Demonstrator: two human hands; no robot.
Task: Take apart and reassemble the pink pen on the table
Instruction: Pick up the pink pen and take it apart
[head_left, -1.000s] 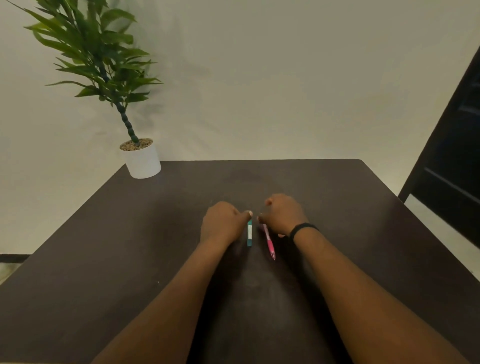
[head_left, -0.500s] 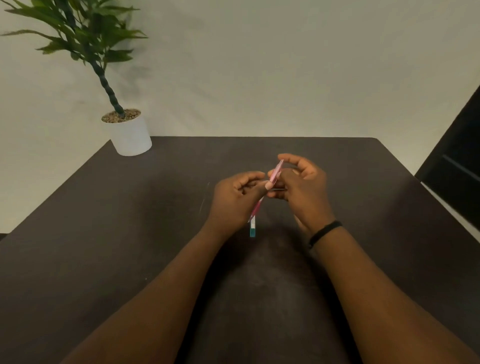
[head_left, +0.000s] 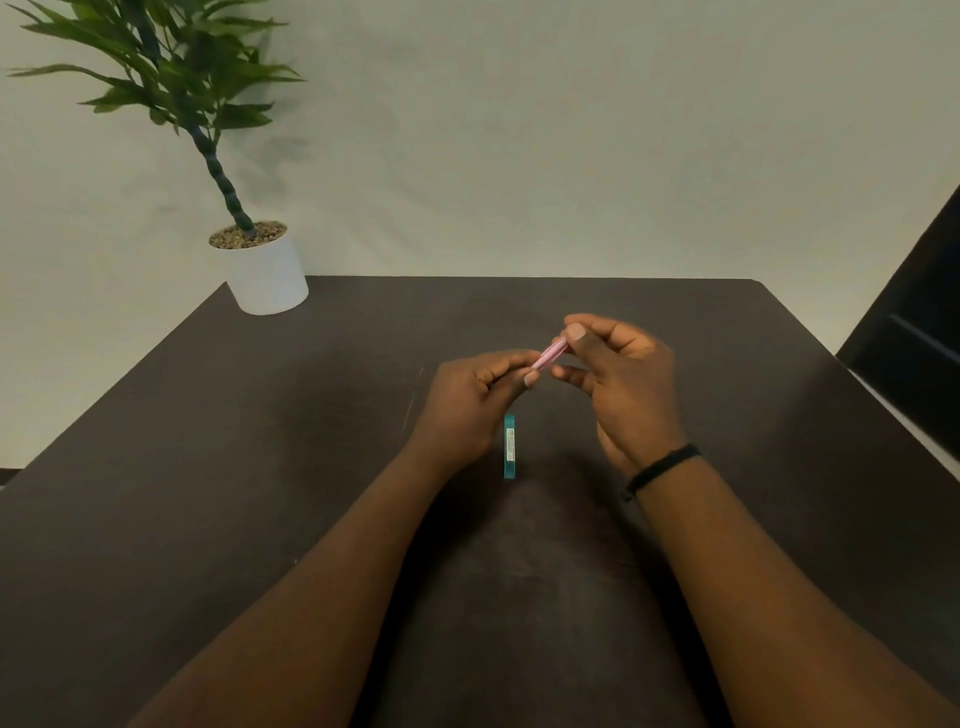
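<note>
A dark table (head_left: 260, 467) fills most of the view, set against a pale wall (head_left: 519, 130). At its far left corner stands a white pot (head_left: 267, 280) holding a green plant (head_left: 171, 67), and a dark door (head_left: 914, 353) shows at the right edge. Both forearms reach in from below and meet above the middle of the table. The right hand (head_left: 623, 384), with a black band (head_left: 660, 470) on its wrist, pinches the upper end of the pink pen (head_left: 550, 356) between thumb and forefinger, its other fingers loosely curled. The left hand (head_left: 467, 405) has its fingers closed around the pen's lower end. The pen is held in the air, tilted up toward the right. Below the hands, a small teal strip (head_left: 509, 447) lies flat on the table, apart from both.
</note>
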